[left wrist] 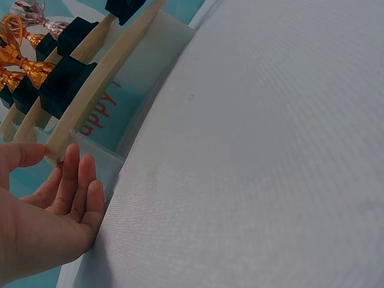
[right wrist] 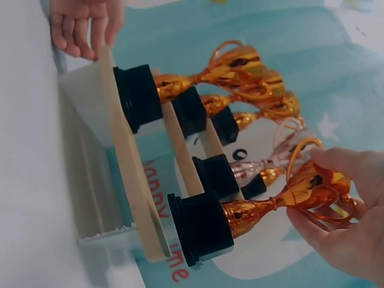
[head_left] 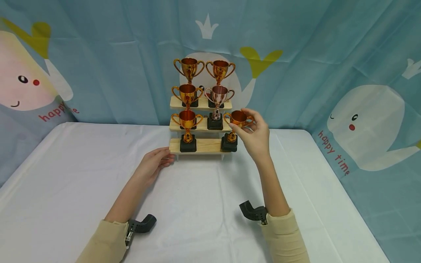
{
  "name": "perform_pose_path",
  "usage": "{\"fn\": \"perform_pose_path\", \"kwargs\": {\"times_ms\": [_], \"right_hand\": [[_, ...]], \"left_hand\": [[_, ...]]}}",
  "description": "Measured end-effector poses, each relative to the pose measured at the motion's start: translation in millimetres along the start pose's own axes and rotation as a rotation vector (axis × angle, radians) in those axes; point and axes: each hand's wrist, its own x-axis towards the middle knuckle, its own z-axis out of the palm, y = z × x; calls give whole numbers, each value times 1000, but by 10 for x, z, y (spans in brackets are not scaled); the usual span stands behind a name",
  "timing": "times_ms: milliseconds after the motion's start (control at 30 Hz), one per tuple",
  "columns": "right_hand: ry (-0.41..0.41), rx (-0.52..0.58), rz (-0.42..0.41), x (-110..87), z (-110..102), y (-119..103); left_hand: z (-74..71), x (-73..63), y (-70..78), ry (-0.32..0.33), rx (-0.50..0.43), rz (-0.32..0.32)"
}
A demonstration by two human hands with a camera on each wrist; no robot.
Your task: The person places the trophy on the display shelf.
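A three-step wooden stand bears several small trophies with black bases. My right hand pinches the cup of a gold trophy at the right end of the lowest step. In the right wrist view, a narrow gap shows between its base and the board. My left hand holds the left end of the lowest board, thumb at the top edge and fingers beneath. Another gold trophy stands at the left of that step. On the middle step are a gold trophy and a rose-coloured trophy.
Two more gold trophies stand on the top step. The stand rests on a white-covered table, near its back edge. Behind hangs a blue curtain with whale prints. Each wrist wears a black camera mount.
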Motion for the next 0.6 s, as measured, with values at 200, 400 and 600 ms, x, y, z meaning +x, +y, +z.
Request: {"fn": "perform_pose_path", "kwargs": {"times_ms": [200,400,600], "right_hand": [[-11,7,-2,-4,87,0],[-23,14,-5,-6,155,-26],[-41,33,-4,-1,222,-33]], "left_hand": [[-6,0,1,-4,-1,5],[-4,4,2,3,-7,1],[-1,6,3,4,-7,-6]]}}
